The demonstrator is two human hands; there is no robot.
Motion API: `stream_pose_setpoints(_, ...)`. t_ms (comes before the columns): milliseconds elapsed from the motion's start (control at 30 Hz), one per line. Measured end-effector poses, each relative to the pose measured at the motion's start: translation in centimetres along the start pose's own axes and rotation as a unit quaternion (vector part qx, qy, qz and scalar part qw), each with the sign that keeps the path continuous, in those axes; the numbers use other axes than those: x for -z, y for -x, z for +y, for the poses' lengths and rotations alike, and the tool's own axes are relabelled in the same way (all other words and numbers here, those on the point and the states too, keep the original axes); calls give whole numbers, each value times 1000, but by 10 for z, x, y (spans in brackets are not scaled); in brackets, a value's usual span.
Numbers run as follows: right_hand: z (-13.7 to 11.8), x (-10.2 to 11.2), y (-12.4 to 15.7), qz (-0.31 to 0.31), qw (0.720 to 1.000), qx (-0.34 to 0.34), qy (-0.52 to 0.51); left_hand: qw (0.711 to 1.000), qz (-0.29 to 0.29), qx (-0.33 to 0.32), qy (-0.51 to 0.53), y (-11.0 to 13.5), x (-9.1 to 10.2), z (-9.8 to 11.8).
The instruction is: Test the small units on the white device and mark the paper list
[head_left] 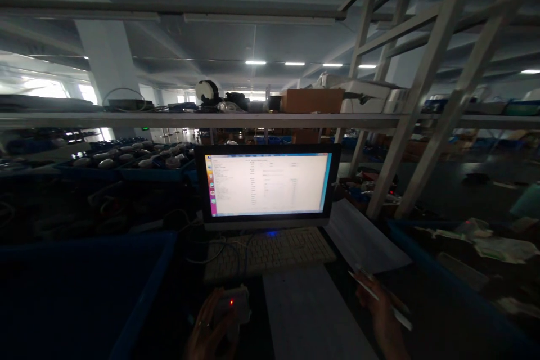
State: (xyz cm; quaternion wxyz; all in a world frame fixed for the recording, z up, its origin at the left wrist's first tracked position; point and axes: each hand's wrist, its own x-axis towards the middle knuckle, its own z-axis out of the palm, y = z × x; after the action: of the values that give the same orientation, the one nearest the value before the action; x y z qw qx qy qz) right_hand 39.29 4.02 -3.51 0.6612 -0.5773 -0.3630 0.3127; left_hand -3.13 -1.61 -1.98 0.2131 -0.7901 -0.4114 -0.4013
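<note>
My left hand (207, 320) is closed around a small pale device (237, 305) with a lit red dot; its exact kind is too dark to make out. In my right hand (382, 309) I hold a white pen (365, 286), slanting across the fingers. Between my hands lies a sheet of paper (310, 309). Beyond it are a light keyboard (291, 247) and a lit monitor (268, 185) showing a page of text. Another paper (365, 236) lies to the right of the keyboard, just past my right hand.
A blue bin (147, 287) stands at the left. Another blue bin (442, 281) at the right contains bagged items. Above the monitor runs a shelf (253, 120) with a cardboard box (312, 100). Metal frame posts (417, 101) rise at the right. Cables (223, 243) cross the keyboard's left end.
</note>
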Motion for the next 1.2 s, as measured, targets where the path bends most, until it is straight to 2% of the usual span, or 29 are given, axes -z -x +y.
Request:
stream_pose_setpoints(100,10,6,-3,10,1000,13,7,1000,-6,13,14,-2,3,5)
stream_pose_setpoints(200,19,11,-8,64,995,-14,-72,999,-13,23,26,-4,5,8)
stream_pose_setpoints(267,19,15,-10,78,989,-33,-122,999,-10,29,31,-5,5,9)
stream_pose_setpoints(433,0,17,-2,-2,963,-106,-248,998,5,37,42,-5,4,11)
stream_pose_setpoints(533,-12,13,6,-42,950,-108,-290,998,-6,45,45,-4,5,11)
stream_pose_setpoints(633,-17,9,11,-58,944,-114,-305,998,-14,47,46,-4,6,11)
stream_pose_setpoints(800,-20,4,11,-51,935,-143,-319,997,11,47,53,-4,4,11)
stream_pose_setpoints(1033,-27,0,15,-79,936,-142,-312,998,4,39,43,-6,4,11)
stream_pose_setpoints(1100,-28,0,16,-76,935,-144,-314,998,-4,41,38,-6,5,11)
stream_pose_setpoints(1200,-26,3,16,-49,935,-182,-302,998,-6,48,39,-5,5,12)
